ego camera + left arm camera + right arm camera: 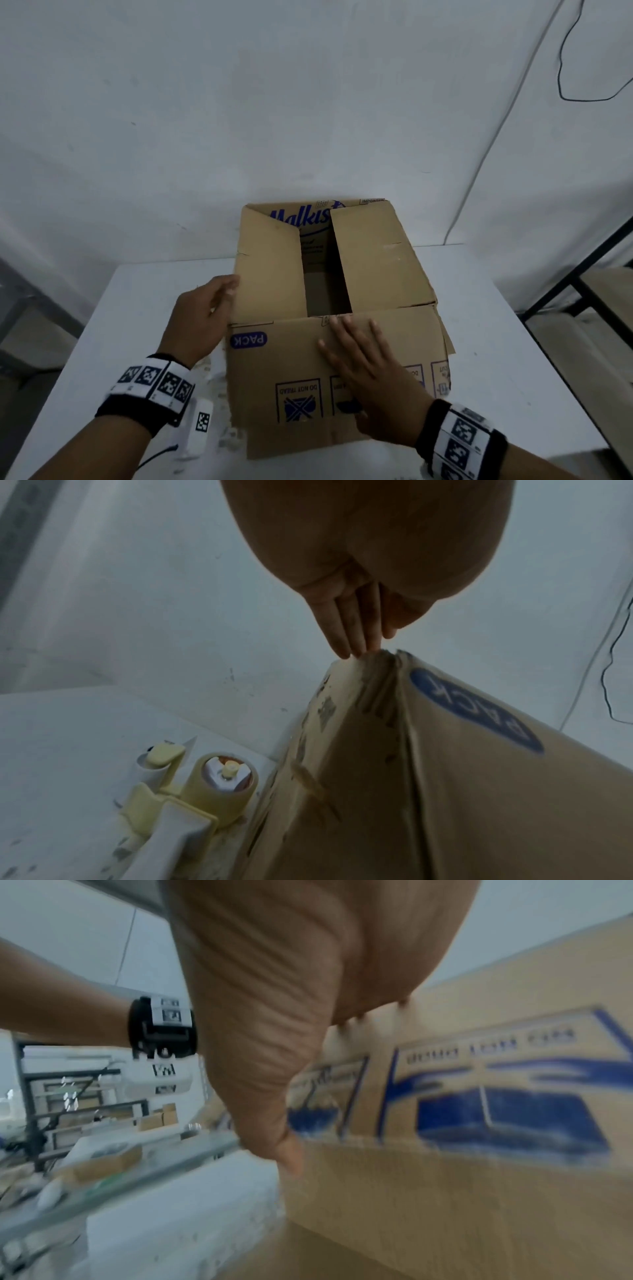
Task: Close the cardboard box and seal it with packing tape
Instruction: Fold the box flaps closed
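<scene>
Standing on a white table (pixel 513 359) against a pale wall (pixel 171 102), the cardboard box (pixel 373 260) is sitting at the middle with 2 side flaps folded in and a gap showing between them. The right hand (pixel 370 373) is pressing flat, fingers straight and spread, on the near flap (pixel 291 346). The left hand (pixel 202 315) is touching the box's left edge with straight fingers (pixel 342 626) held together. A tape dispenser (pixel 219 785) is lying near left, just beside the box, partly cut off in the wrist view. The right wrist picture is blurring the box print. A dark cable (pixel 565 68) is hanging far right.
</scene>
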